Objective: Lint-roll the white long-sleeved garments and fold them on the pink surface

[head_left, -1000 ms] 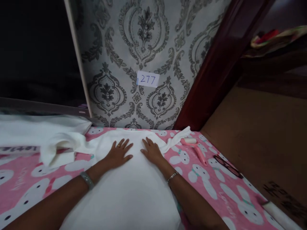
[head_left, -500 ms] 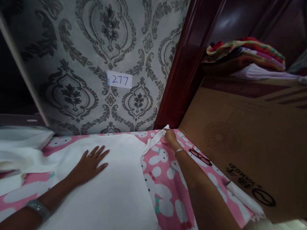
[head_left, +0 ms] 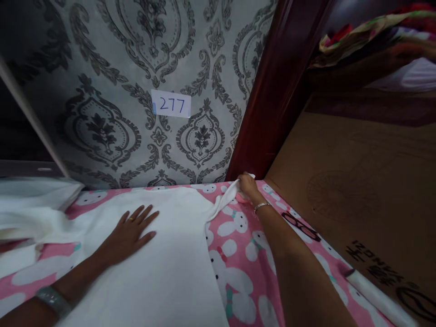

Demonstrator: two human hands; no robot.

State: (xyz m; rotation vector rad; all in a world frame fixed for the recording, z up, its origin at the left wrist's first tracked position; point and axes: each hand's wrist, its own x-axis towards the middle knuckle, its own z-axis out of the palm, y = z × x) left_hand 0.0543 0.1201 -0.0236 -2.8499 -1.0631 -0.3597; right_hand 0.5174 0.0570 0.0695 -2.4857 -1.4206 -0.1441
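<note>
A white garment [head_left: 163, 277], seemingly a long-sleeved top, is spread over a pink cloth with white rabbits [head_left: 238, 247]. My left hand [head_left: 131, 236] lies flat on its upper part, fingers spread, a ring on one finger. At the far right my right hand [head_left: 248, 185] grips the end of a narrow, twisted sleeve [head_left: 223, 202], with a white tip sticking out past the fingers. More white fabric [head_left: 51, 227] is bunched at the left, where the other sleeve runs.
A cardboard box [head_left: 344, 163] stands along the right side, with folded colourful fabrics [head_left: 381, 34] above it. Dark-framed glasses [head_left: 301, 226] and a white roll [head_left: 378, 295] lie beside the box. Behind is a patterned wall [head_left: 112, 113] with a "277" label [head_left: 170, 103] and a dark red post [head_left: 262, 104].
My right hand has shifted slightly, its grip now closer around the sleeve end. The left hand stays flat on the garment. The view has turned a little.
</note>
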